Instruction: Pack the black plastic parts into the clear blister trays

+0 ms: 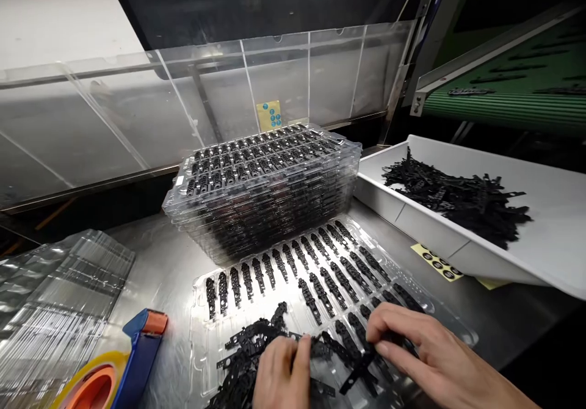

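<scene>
A clear plastic tray (201, 342) lies on the metal table with rows of slim, perforated black plastic parts (332, 285) in its slots. A loose heap of the same parts (242, 360) covers its near left portion. My left hand (281, 375) is at the right side of this heap, fingers closed on a black plastic part that is mostly hidden. Over the tray's near right rows, my right hand (421, 348) has thumb and fingers closed round a black plastic part, partly covered by the fingers.
Behind the tray stands a stack of filled clear trays (270, 207). A white bin (462, 247) with more black parts is at the right, below a green conveyor (503, 104). Empty clear trays (68, 293) and a blue tape dispenser (141, 354) are at the left.
</scene>
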`<state>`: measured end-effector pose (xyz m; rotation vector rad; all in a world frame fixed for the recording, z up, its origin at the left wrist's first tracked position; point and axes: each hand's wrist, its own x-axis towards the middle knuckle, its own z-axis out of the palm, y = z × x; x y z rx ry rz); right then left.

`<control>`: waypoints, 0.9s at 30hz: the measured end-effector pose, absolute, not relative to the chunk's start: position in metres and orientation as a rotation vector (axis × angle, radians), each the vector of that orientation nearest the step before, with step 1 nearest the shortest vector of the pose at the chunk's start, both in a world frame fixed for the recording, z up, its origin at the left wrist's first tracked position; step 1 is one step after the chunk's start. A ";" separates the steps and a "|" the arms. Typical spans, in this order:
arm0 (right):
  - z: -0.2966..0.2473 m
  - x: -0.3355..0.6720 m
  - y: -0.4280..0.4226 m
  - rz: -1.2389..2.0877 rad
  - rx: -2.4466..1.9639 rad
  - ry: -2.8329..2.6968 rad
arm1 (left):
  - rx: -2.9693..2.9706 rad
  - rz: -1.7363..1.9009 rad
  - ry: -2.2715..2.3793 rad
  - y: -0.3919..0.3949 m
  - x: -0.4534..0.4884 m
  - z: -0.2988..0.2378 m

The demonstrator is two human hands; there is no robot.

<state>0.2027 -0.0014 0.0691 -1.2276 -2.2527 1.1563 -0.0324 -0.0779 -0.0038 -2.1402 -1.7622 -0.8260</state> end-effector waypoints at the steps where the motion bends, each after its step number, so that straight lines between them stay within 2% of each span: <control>1: 0.070 0.203 0.000 1.161 -1.216 -2.241 | -2.197 -0.801 -1.775 -0.071 -0.028 -0.003; 7: 0.078 0.193 0.018 1.104 -1.167 -2.222 | -2.351 -0.549 -1.732 -0.061 -0.034 -0.002; 11: 0.076 0.162 0.043 0.919 -1.070 -2.246 | -2.196 -0.701 -1.858 -0.068 -0.049 -0.001; 16: 0.063 0.111 0.074 0.916 -0.946 -2.449 | -2.028 -0.939 -2.057 -0.057 -0.073 0.004; 20: 0.048 0.088 0.084 0.842 -0.867 -2.652 | -1.695 -1.142 -2.395 -0.067 -0.118 0.014; 27: 0.008 0.086 0.081 0.590 -0.798 -2.666 | -1.133 -1.078 -3.156 -0.091 -0.165 0.026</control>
